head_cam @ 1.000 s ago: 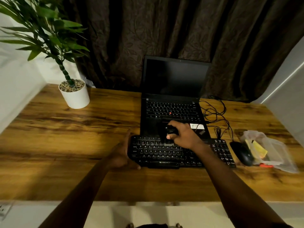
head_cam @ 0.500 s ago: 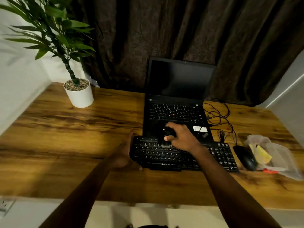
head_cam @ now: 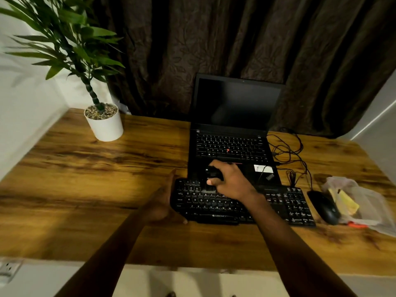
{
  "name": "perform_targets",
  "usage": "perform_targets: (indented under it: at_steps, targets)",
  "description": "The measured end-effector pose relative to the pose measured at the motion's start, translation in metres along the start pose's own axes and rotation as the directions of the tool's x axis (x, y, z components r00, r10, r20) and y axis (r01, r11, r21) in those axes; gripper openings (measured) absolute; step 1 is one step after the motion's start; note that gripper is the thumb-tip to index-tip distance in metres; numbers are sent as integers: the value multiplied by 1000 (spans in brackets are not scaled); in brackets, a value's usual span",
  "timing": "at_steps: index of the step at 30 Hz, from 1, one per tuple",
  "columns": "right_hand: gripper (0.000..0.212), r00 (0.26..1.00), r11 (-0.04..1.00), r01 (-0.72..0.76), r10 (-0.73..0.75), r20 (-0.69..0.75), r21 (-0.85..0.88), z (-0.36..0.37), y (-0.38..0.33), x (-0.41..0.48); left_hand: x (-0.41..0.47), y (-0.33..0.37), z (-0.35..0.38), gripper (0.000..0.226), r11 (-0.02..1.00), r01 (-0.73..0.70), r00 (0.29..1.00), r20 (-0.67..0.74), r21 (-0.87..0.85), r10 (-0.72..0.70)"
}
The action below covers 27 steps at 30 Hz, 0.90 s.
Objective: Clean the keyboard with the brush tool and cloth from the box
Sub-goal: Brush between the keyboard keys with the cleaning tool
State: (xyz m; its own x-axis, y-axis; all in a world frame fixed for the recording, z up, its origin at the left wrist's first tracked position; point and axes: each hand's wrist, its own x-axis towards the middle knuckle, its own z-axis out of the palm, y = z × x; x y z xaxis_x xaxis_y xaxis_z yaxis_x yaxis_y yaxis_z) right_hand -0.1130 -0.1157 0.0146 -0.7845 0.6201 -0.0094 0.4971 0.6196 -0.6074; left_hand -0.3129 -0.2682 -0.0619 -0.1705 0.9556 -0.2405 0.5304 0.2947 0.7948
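right hand [head_cam: 232, 182] has slid the brush tool [head_cam: 212, 174] slightly left along the keyboard [head_cam: 285, 204] top rows. grip wrapped round the tool, bristles on the keys. left hand [head_cam: 161, 202] grip wide, fingers straight against keyboard's left end. keyboard mid-worktop [head_cam: 85, 189], nearer the front edge, touching the laptop [head_cam: 231, 144].

Wooden tabletop [head_cam: 85, 189], open black laptop [head_cam: 232, 144] with dark screen at the back, potted plant [head_cam: 104, 125] far left, black mouse [head_cam: 323, 207] right, tangled cables [head_cam: 288, 146] beside the laptop, dark curtain [head_cam: 235, 39] behind.
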Motion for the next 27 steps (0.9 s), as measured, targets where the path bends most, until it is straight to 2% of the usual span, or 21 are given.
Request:
perform_targets:
  at_steps: [3,7,9,16,19,23,27]
  targets:
    - [29,1000,1000,-6,6,-6,4,-2,3,0,1,1,0,168,1000,5,1000,4,-5,-5]
    - [36,997,992,-63,66,28,-114,-15,10,-4,3,1,2,162,997,-15,1000,-2,-72,15]
    - [38,998,987,-52,56,22,-152,-14,6,-1,3,-1,2,165,999,-29,1000,-8,-42,29]
    - [32,1000,997,31,-30,-4,70,18,-16,11,7,-16,4,160,998,-33,999,-4,46,34]
    - [34,1000,1000,18,-18,-3,17,10,-8,10,5,-11,3,161,1000,-13,1000,-2,12,13]
    - [38,999,993,-4,9,42,-122,-3,-5,10,7,-13,4,164,998,-60,998,-14,-1,60]
    - [29,998,999,21,-19,55,-28,8,-19,15,6,-10,4,159,997,-72,997,-22,11,73]
